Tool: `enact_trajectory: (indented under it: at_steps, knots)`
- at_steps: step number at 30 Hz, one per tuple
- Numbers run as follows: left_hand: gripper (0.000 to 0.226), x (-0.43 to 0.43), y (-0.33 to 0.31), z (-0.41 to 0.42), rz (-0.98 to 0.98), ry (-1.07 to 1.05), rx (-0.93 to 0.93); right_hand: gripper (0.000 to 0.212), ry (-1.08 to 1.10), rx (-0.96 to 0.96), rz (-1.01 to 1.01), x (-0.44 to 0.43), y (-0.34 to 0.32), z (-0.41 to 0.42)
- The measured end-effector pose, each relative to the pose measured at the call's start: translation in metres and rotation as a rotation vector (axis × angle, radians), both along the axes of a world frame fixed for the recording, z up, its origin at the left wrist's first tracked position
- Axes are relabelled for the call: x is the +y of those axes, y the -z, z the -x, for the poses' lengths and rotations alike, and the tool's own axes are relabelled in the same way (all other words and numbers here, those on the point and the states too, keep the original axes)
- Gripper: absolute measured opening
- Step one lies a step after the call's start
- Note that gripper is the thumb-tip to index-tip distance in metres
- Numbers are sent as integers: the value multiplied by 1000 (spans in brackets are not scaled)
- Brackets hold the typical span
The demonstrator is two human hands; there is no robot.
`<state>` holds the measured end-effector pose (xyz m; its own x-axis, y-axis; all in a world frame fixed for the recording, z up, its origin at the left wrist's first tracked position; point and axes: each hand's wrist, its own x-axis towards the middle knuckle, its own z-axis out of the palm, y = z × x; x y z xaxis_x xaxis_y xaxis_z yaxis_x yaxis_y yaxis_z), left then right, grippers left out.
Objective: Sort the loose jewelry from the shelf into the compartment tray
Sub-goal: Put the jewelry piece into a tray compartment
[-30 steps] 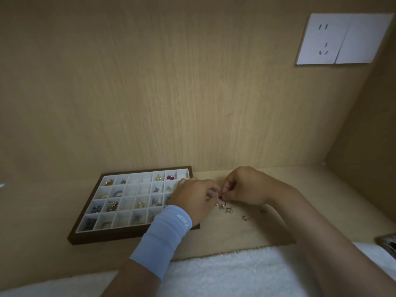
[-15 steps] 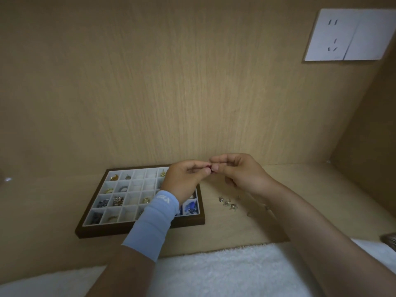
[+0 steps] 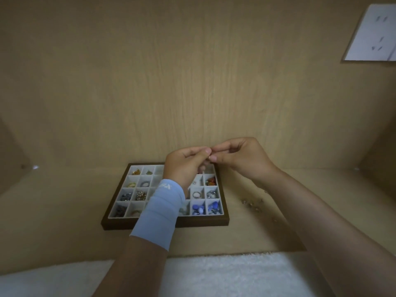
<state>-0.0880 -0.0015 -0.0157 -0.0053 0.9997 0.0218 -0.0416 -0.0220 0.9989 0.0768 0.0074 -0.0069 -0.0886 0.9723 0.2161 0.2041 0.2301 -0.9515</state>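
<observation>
A dark-framed compartment tray (image 3: 165, 224) with white cells lies on the wooden shelf; many cells hold rings, beads and blue stones. Above its back right corner my left hand (image 3: 186, 162), with a light blue wrist sleeve, and my right hand (image 3: 240, 157) meet fingertip to fingertip and pinch a small piece of jewelry (image 3: 211, 157) between them. The piece is mostly hidden by the fingers. Several loose jewelry pieces (image 3: 251, 204) lie on the shelf to the right of the tray, under my right forearm.
The shelf (image 3: 53, 221) is a wooden niche with a back wall close behind the tray and side walls left and right. A white wall socket plate (image 3: 370, 33) sits at the upper right. A white fluffy towel (image 3: 214, 275) runs along the front edge.
Both hands rose from the loose pieces on the shelf, carrying a small piece, and now hold it over the tray's back right corner. The view shifted so the tray sits more central.
</observation>
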Motion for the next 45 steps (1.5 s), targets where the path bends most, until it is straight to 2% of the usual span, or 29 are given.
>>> enact_trajectory:
  at_steps: [3,6,11,15,17,20,22,26,31,37,41,45]
  knots:
    - [13,5,0,14,19,-17,-109,18,-36,-23,-48,11,-6,12]
    - [15,9,3,22,30,-46,-159,14,-78,-150,-119,21,-6,21]
    - [10,18,10,30,70,-122,-233,9,-139,-237,-113,33,-1,35]
    - [8,22,13,38,48,-148,-191,6,-137,-300,-158,42,6,45]
    - [12,26,18,45,2,-153,-49,4,-128,-391,-147,45,7,44]
    - [20,32,32,62,-180,-167,521,12,-116,-771,-147,50,7,41]
    - [28,32,38,72,-200,-92,782,13,-123,-975,-120,52,5,41]
    - [37,32,40,72,-197,27,994,11,-160,-1182,-110,51,4,47]
    - [35,30,40,68,-199,55,1044,15,-174,-1330,-141,50,5,55]
    - [31,28,40,65,-211,57,1046,15,-126,-1348,-130,53,4,60]
    - [29,26,36,58,-261,68,1021,14,-191,-1169,-18,47,-5,44]
    - [24,21,25,36,-367,94,971,11,-105,-959,2,22,-19,5]
